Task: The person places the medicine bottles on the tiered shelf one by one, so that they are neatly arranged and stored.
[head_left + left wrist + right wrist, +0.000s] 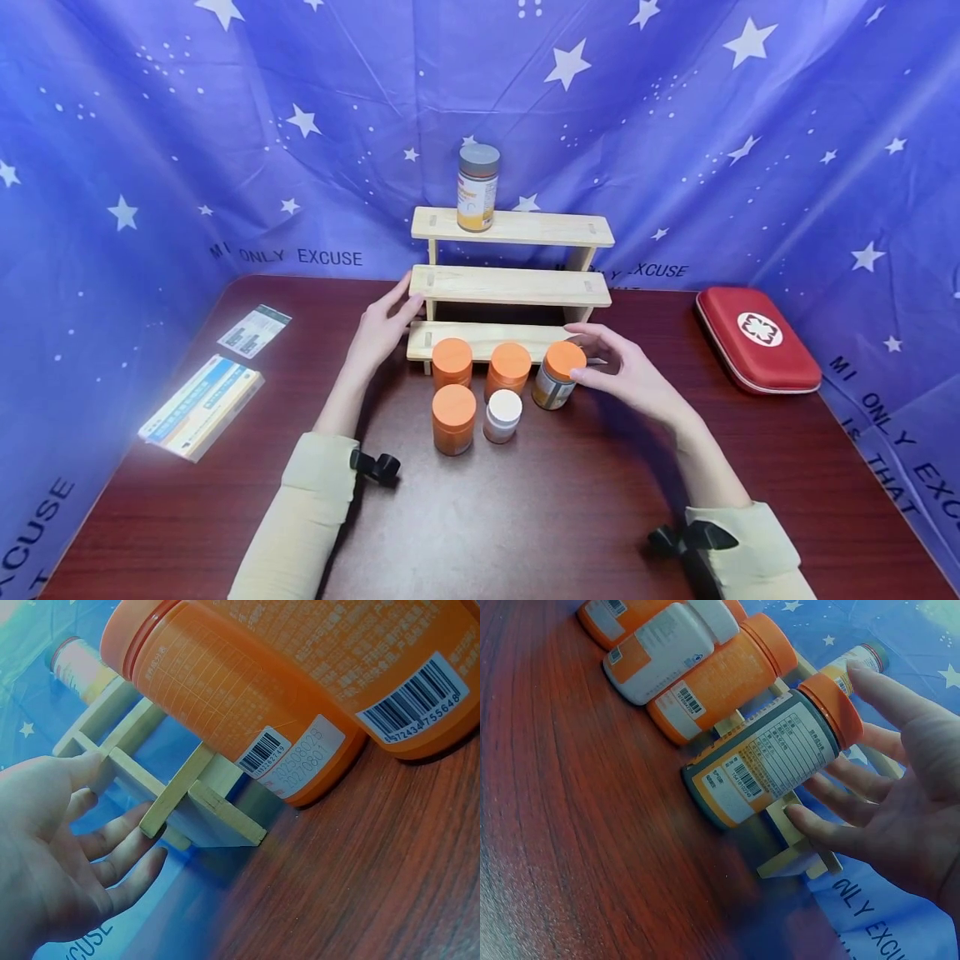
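Observation:
A three-tier wooden shelf [510,286] stands at the back of the table. My left hand [381,329] is at its left end, thumb and fingertips at the middle step's edge, fingers loosely spread. On the right, my right hand [630,375] reaches around a grey bottle with an orange cap [555,390]. Its thumb is right at the cap, and the other fingers extend behind, toward the lowest step. Left of that bottle stand three orange bottles [453,421] and a small white bottle [502,417]. A grey-capped bottle [477,187] stands upright on the top step.
A red zip case [757,337] with a white emblem lies at the right of the table [570,517]. At the left lie a blue and white box [201,407] and a flat printed packet [255,331]. A blue star-patterned cloth [337,142] hangs behind and beside the table.

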Tool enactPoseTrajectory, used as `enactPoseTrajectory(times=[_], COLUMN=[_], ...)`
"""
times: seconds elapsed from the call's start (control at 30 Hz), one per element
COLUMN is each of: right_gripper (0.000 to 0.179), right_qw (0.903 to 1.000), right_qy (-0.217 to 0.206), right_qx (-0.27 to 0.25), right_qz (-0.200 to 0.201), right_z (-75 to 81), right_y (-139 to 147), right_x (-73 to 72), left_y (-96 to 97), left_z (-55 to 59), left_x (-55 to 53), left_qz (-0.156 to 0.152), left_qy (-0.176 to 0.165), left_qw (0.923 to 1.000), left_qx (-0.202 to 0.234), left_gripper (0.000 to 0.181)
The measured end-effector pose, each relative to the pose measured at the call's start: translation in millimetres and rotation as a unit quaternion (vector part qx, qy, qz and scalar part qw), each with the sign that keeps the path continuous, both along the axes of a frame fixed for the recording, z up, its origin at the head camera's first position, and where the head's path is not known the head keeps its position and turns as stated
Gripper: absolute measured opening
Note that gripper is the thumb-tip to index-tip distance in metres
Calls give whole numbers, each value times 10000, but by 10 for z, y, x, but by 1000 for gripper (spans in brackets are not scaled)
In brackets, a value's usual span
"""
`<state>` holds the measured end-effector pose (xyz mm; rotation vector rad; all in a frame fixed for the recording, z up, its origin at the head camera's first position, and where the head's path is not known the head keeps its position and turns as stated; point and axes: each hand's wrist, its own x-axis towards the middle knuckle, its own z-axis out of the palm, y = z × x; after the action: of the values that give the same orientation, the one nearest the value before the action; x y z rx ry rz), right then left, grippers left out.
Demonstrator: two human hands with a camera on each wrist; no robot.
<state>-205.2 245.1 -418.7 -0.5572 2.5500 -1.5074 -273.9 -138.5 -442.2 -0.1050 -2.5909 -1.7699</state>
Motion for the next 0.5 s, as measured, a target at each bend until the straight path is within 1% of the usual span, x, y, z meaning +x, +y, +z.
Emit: enactPoseTrajectory(times=[0.13, 0.27, 0.5], right_gripper=[62, 64, 62], right_qw=[9998, 9992, 9994], right_qy=[54, 65, -21], right_qx=[27, -81, -144], right_qz=[207, 393, 309], right_z=[-36, -78, -111], right_y=[-3, -14, -38], right_x=[-16, -29, -31], left_y=[-3, -2, -12], left_z=[4, -3, -16], left_x=[-5, -8, 0], left_qz=[-17, -19, -26], left_qy=[21, 10, 31], left_qw=[10000, 10000, 10000], left_qx=[-10, 16, -62], left_gripper=[65, 65, 67])
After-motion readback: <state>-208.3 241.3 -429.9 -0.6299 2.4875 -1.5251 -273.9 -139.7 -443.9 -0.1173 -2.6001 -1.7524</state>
